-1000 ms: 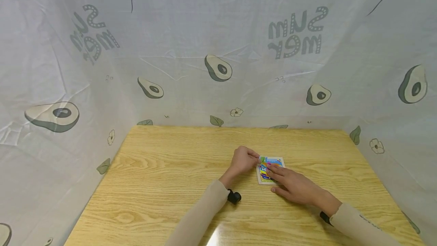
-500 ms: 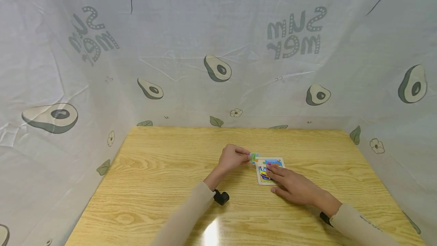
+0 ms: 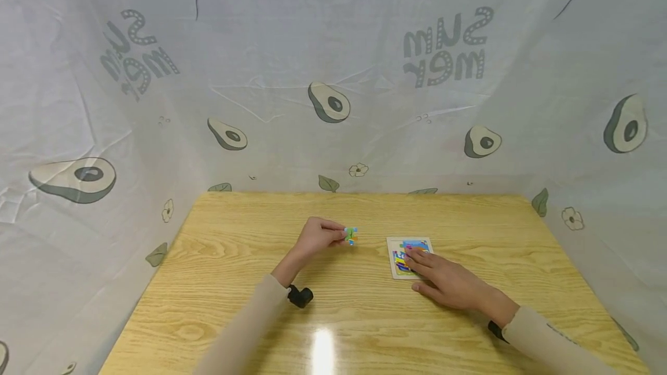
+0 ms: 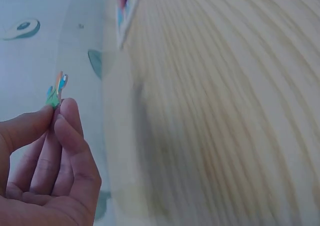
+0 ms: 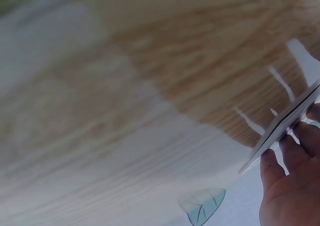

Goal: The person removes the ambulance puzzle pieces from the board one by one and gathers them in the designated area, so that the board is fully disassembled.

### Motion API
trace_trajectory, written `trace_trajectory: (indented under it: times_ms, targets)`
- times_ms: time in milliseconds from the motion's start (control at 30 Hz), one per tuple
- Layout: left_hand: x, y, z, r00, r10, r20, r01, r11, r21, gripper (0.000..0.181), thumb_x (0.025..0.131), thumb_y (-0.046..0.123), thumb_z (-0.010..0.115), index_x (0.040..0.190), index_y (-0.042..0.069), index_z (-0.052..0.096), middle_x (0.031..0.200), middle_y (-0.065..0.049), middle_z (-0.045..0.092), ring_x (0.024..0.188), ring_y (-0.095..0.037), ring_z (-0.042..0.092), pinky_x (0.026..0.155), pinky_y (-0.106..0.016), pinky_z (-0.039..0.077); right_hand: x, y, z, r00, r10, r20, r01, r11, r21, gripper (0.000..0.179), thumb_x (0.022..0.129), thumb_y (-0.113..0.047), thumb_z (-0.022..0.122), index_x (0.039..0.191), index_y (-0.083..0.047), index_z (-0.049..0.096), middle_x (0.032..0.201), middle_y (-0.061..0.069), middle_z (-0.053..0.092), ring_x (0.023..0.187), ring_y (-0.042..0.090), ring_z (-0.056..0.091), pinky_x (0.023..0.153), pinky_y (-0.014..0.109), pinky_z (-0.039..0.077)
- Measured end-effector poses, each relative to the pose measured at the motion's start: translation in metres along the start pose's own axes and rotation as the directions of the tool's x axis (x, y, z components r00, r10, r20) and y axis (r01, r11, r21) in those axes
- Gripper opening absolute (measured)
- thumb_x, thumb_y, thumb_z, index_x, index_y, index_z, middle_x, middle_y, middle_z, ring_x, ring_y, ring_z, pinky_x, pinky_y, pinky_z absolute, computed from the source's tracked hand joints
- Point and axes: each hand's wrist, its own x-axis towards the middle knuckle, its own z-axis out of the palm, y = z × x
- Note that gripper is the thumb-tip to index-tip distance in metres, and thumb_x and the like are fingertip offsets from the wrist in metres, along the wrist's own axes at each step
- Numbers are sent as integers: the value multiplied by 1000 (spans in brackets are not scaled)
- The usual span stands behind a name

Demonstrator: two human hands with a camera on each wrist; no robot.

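Between thumb and fingertips my left hand (image 3: 315, 236) pinches a small green, blue and orange jigsaw piece (image 3: 351, 235), held to the left of the puzzle board. In the left wrist view the jigsaw piece (image 4: 57, 92) stands out past the fingertips. A pale-edged square puzzle board (image 3: 391, 245) with a bright picture lies on the table. Across its right part rests my right hand (image 3: 448, 282), fingers extended, hiding much of the picture. The right wrist view shows the board (image 5: 280, 128) edge-on under the right hand's fingers (image 5: 295, 151).
A wood-grain table (image 3: 234, 317) spreads out under both hands. Behind it and at the sides hangs a pale curtain (image 3: 281, 45) printed with avocados and leaves. Black camera mounts sit on both wrists, one at the left wrist (image 3: 300, 297).
My left hand has drawn the jigsaw piece off the board's upper left corner and carried it leftward. A bare patch shows there now. My right hand stays on the board.
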Motion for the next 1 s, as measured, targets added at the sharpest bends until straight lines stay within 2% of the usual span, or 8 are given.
trace_trajectory:
  times_ms: [200,500,700,867,1000]
  targets:
    - [-7,-11,-29,998,-36,-54,37,999,26,18,98,5,73,111,-5,79,113,-21,77,98,-32,80,91,-42,64,-1,1,0,999,-17,-28,17,1000,-17,59,108,-38,58,156,-5,50,164,15,47,148,40,48,113,54,48]
    - [-14,-24,-59,990,-81,-116,86,996,35,16,97,4,73,110,-5,78,106,-20,78,88,-23,79,85,-37,65,-1,-3,-7,1000,-11,3,11,1000,-15,59,109,-39,57,157,-5,49,165,16,46,149,40,48,113,54,49]
    - [-13,-33,-81,981,-110,-161,121,991,54,18,98,2,72,112,-7,77,106,-19,77,81,-15,76,79,-28,64,1,-4,-6,1000,-24,-15,24,1000,-11,58,108,-37,58,156,-4,50,164,16,47,148,41,49,111,54,50]
    - [-11,-37,-94,976,-118,-181,134,987,82,18,98,2,71,112,-7,77,109,-20,77,77,-11,75,76,-25,63,1,-1,-3,1000,-11,-2,11,1000,-7,59,109,-39,57,157,-5,49,165,14,46,150,38,47,113,54,48]
    - [-10,-40,-99,974,-122,-189,145,983,111,17,98,2,71,111,-8,78,110,-20,76,75,-10,74,74,-24,63,1,1,-1,1000,-3,12,3,1000,-9,60,109,-40,56,157,-6,48,166,13,45,151,38,47,114,54,48]
